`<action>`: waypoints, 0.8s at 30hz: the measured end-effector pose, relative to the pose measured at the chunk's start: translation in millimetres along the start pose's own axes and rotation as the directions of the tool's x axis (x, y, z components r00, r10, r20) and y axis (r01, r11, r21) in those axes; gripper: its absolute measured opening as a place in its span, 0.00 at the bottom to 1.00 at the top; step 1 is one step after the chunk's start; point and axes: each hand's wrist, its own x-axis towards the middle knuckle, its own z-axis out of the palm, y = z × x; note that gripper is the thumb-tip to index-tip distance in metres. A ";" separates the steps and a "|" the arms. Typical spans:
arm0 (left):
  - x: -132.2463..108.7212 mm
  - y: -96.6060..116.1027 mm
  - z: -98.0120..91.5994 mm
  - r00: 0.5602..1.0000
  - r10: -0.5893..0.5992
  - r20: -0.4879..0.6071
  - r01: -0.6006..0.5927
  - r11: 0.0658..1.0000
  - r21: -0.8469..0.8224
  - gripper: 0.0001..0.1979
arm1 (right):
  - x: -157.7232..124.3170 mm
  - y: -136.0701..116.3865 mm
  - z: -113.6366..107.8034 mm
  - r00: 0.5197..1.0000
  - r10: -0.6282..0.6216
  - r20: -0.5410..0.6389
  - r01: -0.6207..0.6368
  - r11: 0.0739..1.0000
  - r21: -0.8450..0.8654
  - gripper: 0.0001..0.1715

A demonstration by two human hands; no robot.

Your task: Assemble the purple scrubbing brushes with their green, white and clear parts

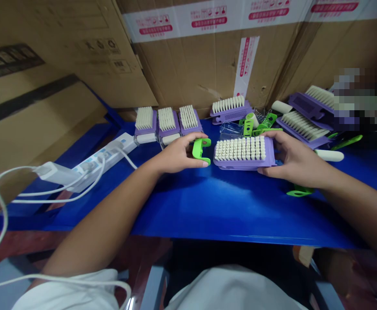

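My left hand (178,155) pinches a bright green plastic clip (201,151), C-shaped with its opening turned right. My right hand (293,157) grips the right end of a purple brush head (243,153) with rows of cream bristles facing up. A small gap separates the clip from the brush head, both held over the blue table (220,211). Beside my right hand lie a white roller (329,155) and another green piece (300,192), partly hidden under the wrist. Behind the held brush are several green clips (248,125) and clear plastic pieces (231,129).
Three purple brushes with white rollers (167,122) stand in a row at the back left. Another brush (230,107) leans against the cardboard box (188,69); more brushes (307,129) pile up at right. A white power strip (101,159) with cables lies left.
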 end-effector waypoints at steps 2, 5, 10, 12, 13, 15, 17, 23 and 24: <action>-0.3 0.8 0.4 1.000 -0.003 0.004 0.003 1.000 0.008 0.47 | -1.9 -1.3 -3.1 0.999 -0.046 -0.008 0.045 0.995 -0.090 0.46; -0.6 0.3 1.4 1.000 0.008 0.007 -0.008 1.000 0.024 0.47 | -3.2 -3.4 -8.2 0.983 -0.181 -0.040 0.160 0.936 -0.312 0.51; -0.4 -2.1 0.2 0.998 0.068 -0.010 -0.067 0.994 0.086 0.46 | -2.6 -5.8 -11.4 0.889 -0.456 0.047 0.419 0.767 -0.486 0.42; -0.4 -1.2 -1.3 0.997 0.080 -0.023 -0.077 0.990 0.115 0.46 | -3.3 -6.0 -10.6 0.843 -0.532 0.080 0.493 0.705 -0.510 0.39; -0.5 -0.2 -2.0 0.996 0.079 -0.027 -0.075 0.989 0.130 0.46 | -4.0 -6.1 -9.9 0.820 -0.564 0.096 0.524 0.674 -0.520 0.38; -0.7 2.2 -3.3 0.997 0.075 -0.034 -0.069 0.986 0.152 0.47 | -5.6 -6.9 -8.4 0.784 -0.609 0.120 0.571 0.631 -0.525 0.39; -0.9 4.1 -3.9 0.996 0.078 -0.038 -0.071 0.983 0.168 0.47 | -7.1 -8.5 -6.8 0.772 -0.624 0.121 0.588 0.627 -0.511 0.40; -0.8 2.1 -1.0 0.995 0.088 -0.040 -0.084 0.991 0.108 0.48 | -8.3 -12.1 -3.5 0.884 -0.467 -0.009 0.429 0.818 -0.383 0.39; -1.0 1.8 -0.4 0.995 0.090 -0.039 -0.086 0.993 0.086 0.48 | -7.7 -12.6 -3.2 0.919 -0.391 -0.047 0.358 0.879 -0.314 0.40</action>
